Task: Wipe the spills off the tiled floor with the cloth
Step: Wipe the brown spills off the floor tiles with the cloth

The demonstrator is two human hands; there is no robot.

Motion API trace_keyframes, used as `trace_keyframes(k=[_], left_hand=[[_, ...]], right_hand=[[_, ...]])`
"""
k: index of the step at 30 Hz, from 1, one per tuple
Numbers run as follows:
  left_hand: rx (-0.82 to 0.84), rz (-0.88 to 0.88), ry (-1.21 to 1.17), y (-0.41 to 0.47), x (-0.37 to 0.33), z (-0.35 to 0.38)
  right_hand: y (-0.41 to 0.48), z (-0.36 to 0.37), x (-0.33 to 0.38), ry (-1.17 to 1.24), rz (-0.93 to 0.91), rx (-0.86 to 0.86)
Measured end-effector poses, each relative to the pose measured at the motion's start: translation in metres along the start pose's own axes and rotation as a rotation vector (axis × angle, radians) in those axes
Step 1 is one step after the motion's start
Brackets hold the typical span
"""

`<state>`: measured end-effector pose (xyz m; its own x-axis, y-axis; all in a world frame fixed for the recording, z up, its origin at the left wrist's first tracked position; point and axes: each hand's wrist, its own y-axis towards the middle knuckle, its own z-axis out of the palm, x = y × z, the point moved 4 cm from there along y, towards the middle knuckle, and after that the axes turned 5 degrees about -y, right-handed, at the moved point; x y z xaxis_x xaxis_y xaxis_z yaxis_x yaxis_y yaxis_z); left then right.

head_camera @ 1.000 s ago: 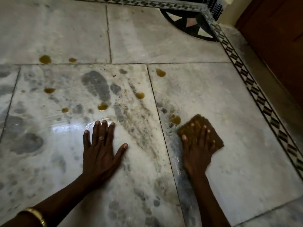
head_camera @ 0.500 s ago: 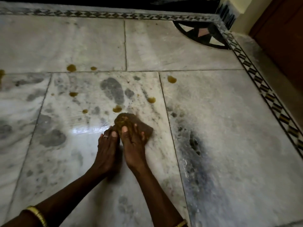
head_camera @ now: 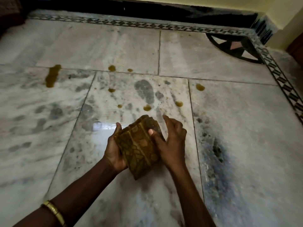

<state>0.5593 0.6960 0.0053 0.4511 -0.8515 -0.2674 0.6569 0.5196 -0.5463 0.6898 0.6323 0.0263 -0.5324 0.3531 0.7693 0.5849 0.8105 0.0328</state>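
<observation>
A folded brown patterned cloth (head_camera: pixel 139 148) is lifted off the floor and held between both hands above the middle marble tile. My left hand (head_camera: pixel 114 151) cups its left side and underside. My right hand (head_camera: pixel 170 141) grips its right side, thumb pressed on top. Several yellow-brown spills dot the tiled floor (head_camera: pixel 237 128) beyond the cloth: a drop (head_camera: pixel 147 108) just ahead, another (head_camera: pixel 179 104) to its right, one (head_camera: pixel 200 87) on the right tile, and a long streak (head_camera: pixel 52 76) at the far left.
A dark patterned border (head_camera: pixel 278 76) runs along the right and far edges, with a black inlaid corner motif (head_camera: pixel 236 48). A wall base (head_camera: pixel 147 12) lies beyond. A dark smear (head_camera: pixel 216 149) marks the right tile. Grey smudges cover the middle tile.
The right hand slid the cloth leftward across the floor to the left hand. Both hands have since lifted the cloth off the tile and hold it between them. The view shifted left.
</observation>
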Motion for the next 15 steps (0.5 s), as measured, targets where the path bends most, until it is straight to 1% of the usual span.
trace_keyframes(k=[1,3,4,6,8,10,12,15], left_hand=[[0.009,-0.008,-0.002,-0.004,0.002,0.000],[0.045,-0.047,0.014,-0.007,0.006,0.002],[0.065,-0.065,0.018,-0.009,0.008,0.005],[0.056,-0.104,0.057,-0.008,0.009,0.008],[0.079,-0.138,0.071,-0.007,0.008,0.013],[0.094,-0.155,0.075,-0.007,0.007,0.013],[0.132,-0.175,0.104,-0.009,0.006,0.013],[0.176,-0.192,0.163,-0.011,0.008,0.015]], right_hand=[[0.003,-0.005,-0.003,-0.019,0.022,0.039],[0.006,-0.005,-0.004,0.021,0.062,0.188],[0.007,-0.005,-0.002,0.044,0.045,0.220],[0.008,-0.010,0.003,-0.011,-0.067,0.250],[0.009,-0.017,0.013,-0.116,-0.225,0.285],[0.010,-0.021,0.019,-0.196,-0.334,0.324],[0.010,-0.026,0.021,-0.201,-0.375,0.307],[0.004,-0.037,0.024,-0.289,-0.441,0.154]])
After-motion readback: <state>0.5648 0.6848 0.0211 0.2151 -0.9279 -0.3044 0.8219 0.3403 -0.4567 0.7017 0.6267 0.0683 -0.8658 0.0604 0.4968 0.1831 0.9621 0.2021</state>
